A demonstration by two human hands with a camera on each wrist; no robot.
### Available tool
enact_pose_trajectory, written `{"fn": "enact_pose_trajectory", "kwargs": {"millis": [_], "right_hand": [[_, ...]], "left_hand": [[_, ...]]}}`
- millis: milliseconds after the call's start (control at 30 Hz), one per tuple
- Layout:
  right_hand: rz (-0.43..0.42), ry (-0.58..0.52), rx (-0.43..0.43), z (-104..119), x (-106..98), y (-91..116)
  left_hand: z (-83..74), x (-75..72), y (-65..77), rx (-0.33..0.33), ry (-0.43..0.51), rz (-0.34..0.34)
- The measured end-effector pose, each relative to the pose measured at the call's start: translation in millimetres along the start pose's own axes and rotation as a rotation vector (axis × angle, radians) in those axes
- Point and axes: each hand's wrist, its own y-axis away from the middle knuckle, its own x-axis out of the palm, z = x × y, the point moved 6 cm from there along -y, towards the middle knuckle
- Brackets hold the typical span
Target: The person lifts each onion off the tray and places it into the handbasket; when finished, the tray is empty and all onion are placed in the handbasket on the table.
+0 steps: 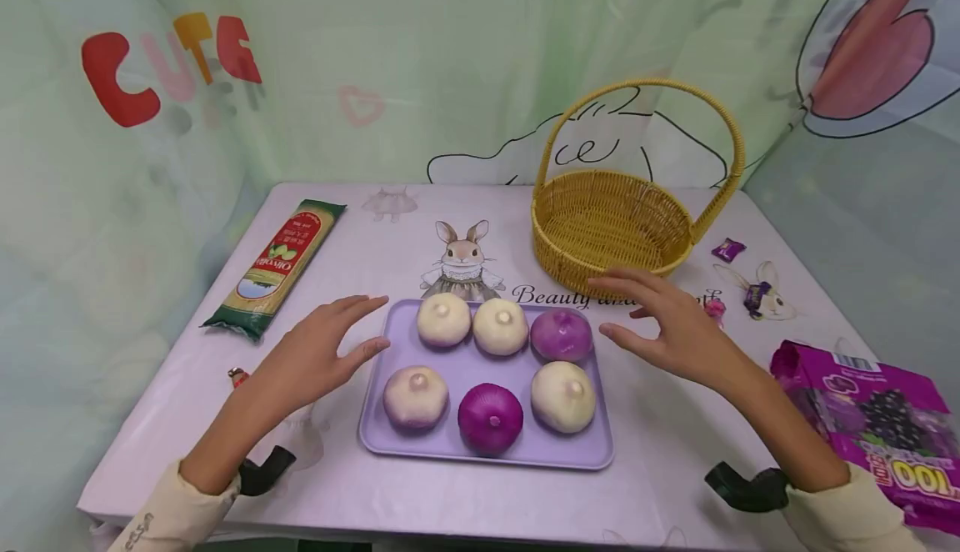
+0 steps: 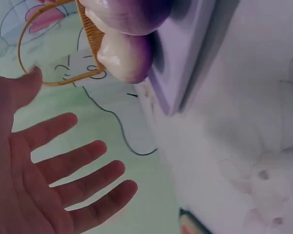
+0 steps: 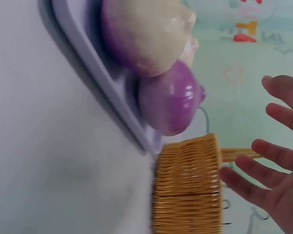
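Left hand: my left hand [image 1: 318, 350] is held up just beside the left edge of the tray, near its back left corner, fingers stretched and thumb apart; it has hold of nothing.
Right hand: my right hand [image 1: 671, 331] is raised beside the tray's right edge, near its back right corner, fingers spread and slightly bent, also gripping nothing.
Tray: the lilac tray [image 1: 491, 368] lies flat between my hands, around the middle of the tabletop [image 1: 420, 498] and nearer its front edge than its back one.
Onions: six sit on the tray in two rows of three. Along the back edge are a white onion [image 1: 444, 320], a second one like it and a purple onion [image 1: 562, 335] by the back right corner. Along the front are a whitish one at the left, a deep purple one in the middle and a whitish one at the right.
Basket: the woven basket [image 1: 611, 223] stands upright toward the tabletop's back right corner, handle up.
Pasta packet: the pasta packet [image 1: 277, 268] lies slanted along the left edge.
Candy: a large purple candy bag [image 1: 877, 427] lies at the right edge, toward the front; a small wrapped candy [image 1: 728, 249] rests right of the basket.
Wrists: a black strap [image 1: 266, 470] shows at each sleeve.
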Motion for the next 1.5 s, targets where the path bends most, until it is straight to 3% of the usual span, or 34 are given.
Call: {"fn": "enact_pose_trajectory", "kwargs": {"millis": [200,400,667,900,1033,1200,1333,1500], "right_hand": [[0.101,-0.296,0.117,-21,25,5],[0.200,-0.479,0.211,-26,52,7],[0.222,-0.410,0.197,-25,66,4],[0.222,-0.386,0.168,-25,65,2],[0.213,-0.355,0.148,-22,55,-2],[0.204,-0.384,0.104,-15,28,-21],[0.175,-0.406,0.152,-18,-4,-45],[0.129,-0.368,0.253,-38,-42,-80]], "left_hand": [[21.6,24.1,0.7,-0.114,0.172,-0.009],[29.7,56.2,5.7,-0.245,0.355,0.082],[23.2,71.4,7.7,-0.307,0.525,0.138],[22.5,72.9,3.6,-0.329,0.537,0.132],[22.4,71.6,2.5,-0.325,0.526,0.133],[24.5,67.3,7.9,-0.341,0.480,0.128],[23.6,64.9,10.9,-0.344,0.491,0.124],[20.5,64.2,9.2,-0.334,0.513,0.115]]}}
